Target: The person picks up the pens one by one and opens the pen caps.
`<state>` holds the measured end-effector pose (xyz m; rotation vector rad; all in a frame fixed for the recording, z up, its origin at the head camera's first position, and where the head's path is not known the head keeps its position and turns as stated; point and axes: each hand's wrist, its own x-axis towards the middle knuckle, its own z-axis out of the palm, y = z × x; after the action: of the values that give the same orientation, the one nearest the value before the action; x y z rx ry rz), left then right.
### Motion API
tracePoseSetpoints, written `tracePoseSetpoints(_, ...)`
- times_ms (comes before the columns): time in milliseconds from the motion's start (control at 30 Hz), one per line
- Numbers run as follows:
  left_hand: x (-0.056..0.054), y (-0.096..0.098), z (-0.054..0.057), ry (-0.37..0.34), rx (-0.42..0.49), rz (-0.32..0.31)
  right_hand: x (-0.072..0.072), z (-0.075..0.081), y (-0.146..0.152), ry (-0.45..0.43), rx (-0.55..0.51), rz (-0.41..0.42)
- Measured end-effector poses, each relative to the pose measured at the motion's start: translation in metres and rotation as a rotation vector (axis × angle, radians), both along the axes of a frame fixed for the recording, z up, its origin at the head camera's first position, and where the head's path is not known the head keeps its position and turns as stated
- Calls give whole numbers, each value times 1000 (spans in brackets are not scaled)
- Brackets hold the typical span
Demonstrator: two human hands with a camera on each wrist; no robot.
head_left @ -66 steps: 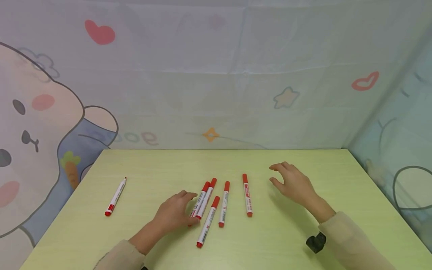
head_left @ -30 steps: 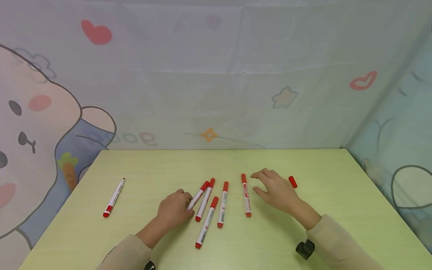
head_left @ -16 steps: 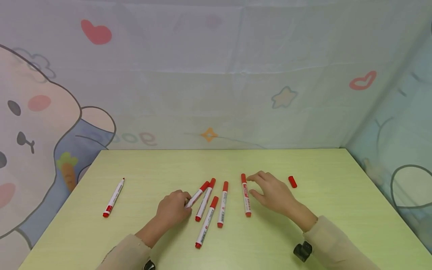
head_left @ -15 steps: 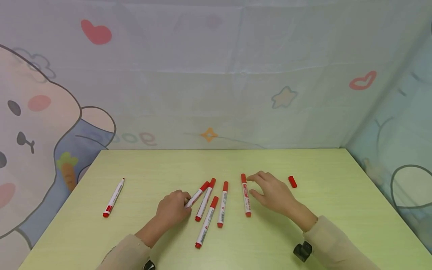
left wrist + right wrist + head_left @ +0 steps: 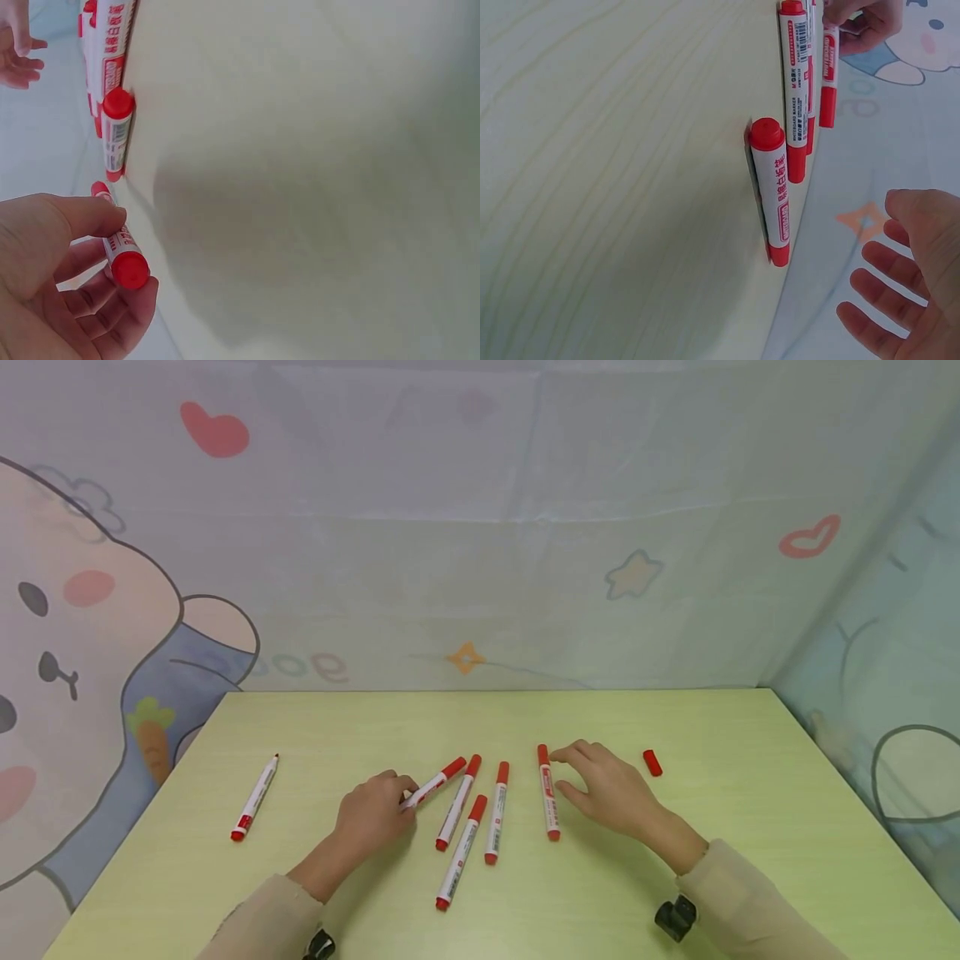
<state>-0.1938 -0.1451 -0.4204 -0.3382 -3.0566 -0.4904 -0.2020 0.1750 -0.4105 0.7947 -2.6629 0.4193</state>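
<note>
My left hand pinches the lower end of a white whiteboard marker with a red cap between thumb and fingers. In the left wrist view, the red end of this marker pokes out past the thumb. Just right of it on the table lie several more capped markers, including one slanted marker, a nearer one and another. My right hand hovers with loosely bent fingers beside the rightmost marker; the right wrist view shows nothing in its grasp.
An uncapped marker with its tip exposed lies at the table's left. A loose red cap lies behind my right hand. A printed cloth backdrop rises at the table's far edge.
My left hand has taken hold of a marker and swung its near end left, away from its neighbour. My right hand has come left to the rightmost marker, uncovering the loose red cap.
</note>
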Motion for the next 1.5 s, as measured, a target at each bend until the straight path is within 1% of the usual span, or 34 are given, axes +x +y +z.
tracePoseSetpoints(133,-1,-1,7,35,-24,-17,0,1,-1,1,-4,2)
tracePoseSetpoints(300,-1,-2,15,73,-58,-58,1,3,-4,2,-1,6)
tracePoseSetpoints(600,4,0,27,149,-88,-131,2,4,-7,11,-3,25)
tracePoseSetpoints(767,5,3,32,179,-97,-156,3,6,-10,-8,-17,32)
tracePoseSetpoints(967,8,11,38,211,-113,-190,5,7,-14,-21,-15,43)
tracePoseSetpoints(1200,13,22,42,230,-137,-229,6,7,-18,14,-3,70)
tracePoseSetpoints(1367,16,29,45,201,-129,-237,8,8,-20,23,-4,91)
tracePoseSetpoints(1500,17,34,46,188,-122,-259,10,7,-23,30,-17,114)
